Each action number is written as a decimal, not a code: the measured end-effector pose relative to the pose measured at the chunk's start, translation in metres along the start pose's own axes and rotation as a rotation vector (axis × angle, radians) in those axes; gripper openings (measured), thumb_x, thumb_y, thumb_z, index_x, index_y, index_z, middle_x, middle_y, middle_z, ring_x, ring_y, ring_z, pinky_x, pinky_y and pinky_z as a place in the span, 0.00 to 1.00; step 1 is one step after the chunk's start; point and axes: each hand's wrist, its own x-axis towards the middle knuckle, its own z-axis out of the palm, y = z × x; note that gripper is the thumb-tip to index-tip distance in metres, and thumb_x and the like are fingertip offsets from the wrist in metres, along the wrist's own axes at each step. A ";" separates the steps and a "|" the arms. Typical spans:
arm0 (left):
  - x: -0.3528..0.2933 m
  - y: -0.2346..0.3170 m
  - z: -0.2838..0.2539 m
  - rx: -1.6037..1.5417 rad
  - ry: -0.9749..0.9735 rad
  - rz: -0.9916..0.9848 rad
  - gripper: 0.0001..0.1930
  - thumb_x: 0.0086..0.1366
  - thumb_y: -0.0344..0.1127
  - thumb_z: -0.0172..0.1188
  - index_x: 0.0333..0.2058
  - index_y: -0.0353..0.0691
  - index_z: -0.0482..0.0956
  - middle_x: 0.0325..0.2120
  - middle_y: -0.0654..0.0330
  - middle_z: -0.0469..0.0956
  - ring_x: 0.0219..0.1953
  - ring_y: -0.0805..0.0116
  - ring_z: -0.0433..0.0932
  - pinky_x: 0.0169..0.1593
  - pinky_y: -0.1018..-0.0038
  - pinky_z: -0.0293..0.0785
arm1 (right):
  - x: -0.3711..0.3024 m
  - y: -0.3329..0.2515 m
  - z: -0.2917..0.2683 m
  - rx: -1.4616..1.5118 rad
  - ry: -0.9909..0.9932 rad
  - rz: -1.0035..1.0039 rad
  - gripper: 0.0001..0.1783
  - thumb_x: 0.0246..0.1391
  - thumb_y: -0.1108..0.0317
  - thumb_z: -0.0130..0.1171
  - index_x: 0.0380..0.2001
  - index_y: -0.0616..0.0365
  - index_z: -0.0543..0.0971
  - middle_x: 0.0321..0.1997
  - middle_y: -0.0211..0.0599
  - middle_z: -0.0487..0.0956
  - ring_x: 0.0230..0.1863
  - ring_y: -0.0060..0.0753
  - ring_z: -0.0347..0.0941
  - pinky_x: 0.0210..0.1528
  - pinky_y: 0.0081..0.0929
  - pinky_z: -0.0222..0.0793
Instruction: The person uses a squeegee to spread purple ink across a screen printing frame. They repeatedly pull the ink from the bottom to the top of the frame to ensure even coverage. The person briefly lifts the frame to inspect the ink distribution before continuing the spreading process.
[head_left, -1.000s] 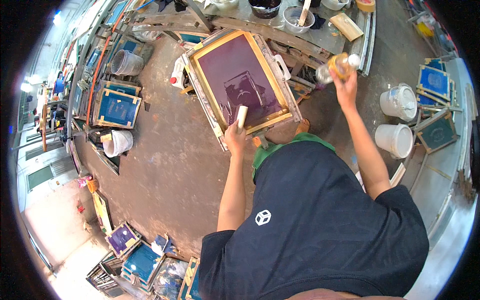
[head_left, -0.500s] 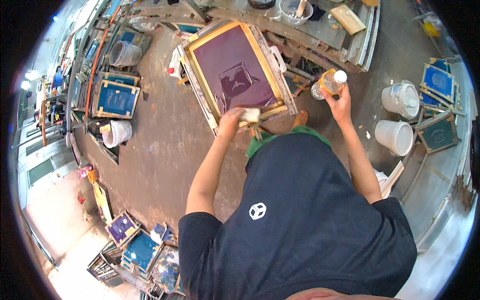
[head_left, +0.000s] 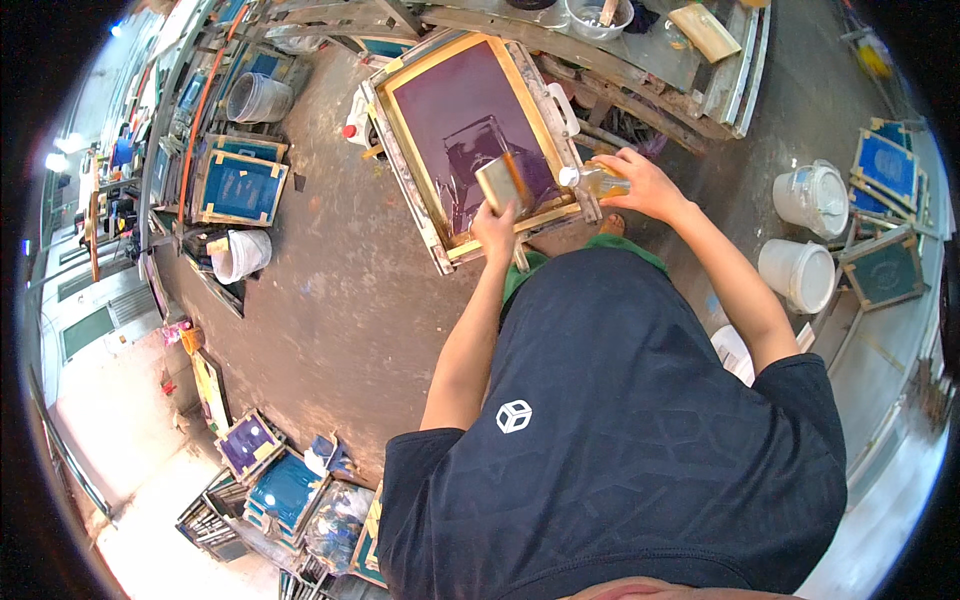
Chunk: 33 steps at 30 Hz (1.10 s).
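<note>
A wooden-framed printing screen (head_left: 455,105) with dark purple mesh lies in front of me, a darker shiny patch near its close end. My left hand (head_left: 494,230) is closed on a flat pale block-like tool (head_left: 500,184), held over the close part of the screen; motion blur hides its exact kind. In my right hand (head_left: 645,187) is a clear bottle (head_left: 603,181) of amber liquid, gripped round its body. The bottle lies tipped nearly level, its white cap end pointing left toward the screen's right edge and the tool.
A cluttered bench (head_left: 640,60) runs behind the screen, with a clear tub (head_left: 597,28) on it. A white jug (head_left: 357,127) stands left of the screen. White buckets (head_left: 797,275) and framed screens (head_left: 880,268) stand at right; more screens (head_left: 240,188) lean at left.
My right hand has swung left, tipping the bottle from upright to nearly level beside the screen. My left hand has moved right, raising the tool and turning its broad face up.
</note>
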 end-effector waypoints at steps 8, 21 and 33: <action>-0.002 -0.020 -0.008 -0.122 0.027 -0.036 0.15 0.59 0.36 0.71 0.40 0.31 0.84 0.31 0.49 0.87 0.33 0.65 0.85 0.39 0.66 0.78 | 0.039 -0.016 0.016 -0.321 -0.201 -0.066 0.39 0.41 0.51 0.78 0.58 0.45 0.77 0.52 0.42 0.74 0.56 0.50 0.72 0.56 0.45 0.70; -0.003 -0.032 -0.096 -0.381 0.200 -0.199 0.16 0.65 0.38 0.69 0.40 0.28 0.85 0.32 0.58 0.86 0.34 0.73 0.80 0.42 0.71 0.75 | 0.088 -0.027 0.079 -0.887 -0.265 -0.301 0.11 0.47 0.63 0.67 0.35 0.53 0.87 0.45 0.31 0.78 0.52 0.35 0.73 0.52 0.36 0.66; 0.007 -0.055 -0.097 0.237 0.180 -0.101 0.17 0.58 0.43 0.69 0.31 0.30 0.84 0.22 0.46 0.82 0.24 0.55 0.82 0.34 0.60 0.75 | 0.069 -0.019 0.068 -0.882 -0.240 -0.266 0.22 0.46 0.56 0.71 0.46 0.49 0.83 0.48 0.30 0.77 0.57 0.36 0.72 0.51 0.36 0.65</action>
